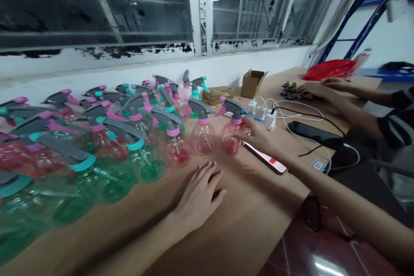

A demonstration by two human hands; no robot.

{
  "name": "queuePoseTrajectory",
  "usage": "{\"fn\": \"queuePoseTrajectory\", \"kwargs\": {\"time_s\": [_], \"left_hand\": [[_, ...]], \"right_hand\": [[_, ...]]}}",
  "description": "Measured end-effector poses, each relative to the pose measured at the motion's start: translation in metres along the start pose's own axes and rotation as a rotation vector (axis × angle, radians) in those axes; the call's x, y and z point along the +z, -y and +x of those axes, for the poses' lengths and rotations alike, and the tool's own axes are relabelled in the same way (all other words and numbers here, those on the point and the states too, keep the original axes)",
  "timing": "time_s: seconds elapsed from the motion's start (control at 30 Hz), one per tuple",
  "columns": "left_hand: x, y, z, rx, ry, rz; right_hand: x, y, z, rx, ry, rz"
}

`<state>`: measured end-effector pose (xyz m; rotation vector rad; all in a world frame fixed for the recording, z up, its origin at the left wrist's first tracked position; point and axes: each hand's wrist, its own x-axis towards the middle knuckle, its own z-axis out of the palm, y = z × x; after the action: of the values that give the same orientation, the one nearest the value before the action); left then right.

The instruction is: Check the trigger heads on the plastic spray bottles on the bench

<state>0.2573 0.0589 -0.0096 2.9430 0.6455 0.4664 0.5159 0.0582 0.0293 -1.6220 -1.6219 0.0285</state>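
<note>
The right hand, fingers parted, touches the endmost pink trigger spray bottle, whether gripping I can't tell; the left hand, fingers loosely spread, lies near that bottle.

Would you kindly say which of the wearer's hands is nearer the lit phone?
Right. The right hand is at the rightmost pink bottle, just beside the phone; the left hand is farther left, on or above the table.

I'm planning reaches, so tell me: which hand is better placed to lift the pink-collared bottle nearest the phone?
Probably the right hand: it is right at that spray bottle, whereas the left hand lies palm down on the table, farther off.
</note>
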Motion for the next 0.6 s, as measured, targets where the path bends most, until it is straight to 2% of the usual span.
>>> {"fn": "queuePoseTrajectory", "kwargs": {"time_s": [0.27, 0.6], "left_hand": [[0.002, 0.0, 0.002, 0.001, -0.006, -0.018], [0.001, 0.0, 0.002, 0.003, -0.004, -0.018]], "right_hand": [[0.014, -0.004, 0.022, -0.009, -0.02, 0.012], [0.017, 0.005, 0.018, -0.001, -0.042, 0.062]]}}
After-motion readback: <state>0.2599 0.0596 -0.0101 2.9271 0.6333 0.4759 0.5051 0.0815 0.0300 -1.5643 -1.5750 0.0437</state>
